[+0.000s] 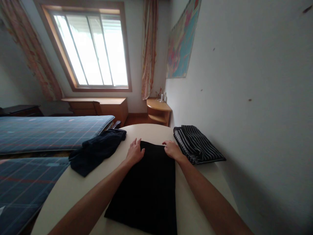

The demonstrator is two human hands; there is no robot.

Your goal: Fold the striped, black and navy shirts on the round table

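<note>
A black garment, folded into a long rectangle (151, 186), lies flat on the round cream table (70, 199) right in front of me. At its far left corner rests my left hand (135, 152), palm down with the fingers stretched out and apart. My right hand (172, 149) is at the far right corner, its fingers loosely bent and touching the edge of the cloth; a gap shows between the thumb and the forefinger. Neither hand has the cloth gripped. Which kind of garment it is, I cannot tell.
A dark navy garment (97, 150) lies crumpled at the table's left edge. Folded black-and-white striped cloth (198, 143) sits at the right, beside the wall. Left of the table are plaid mattresses (49, 133); a corner shelf (158, 106) stands beyond it.
</note>
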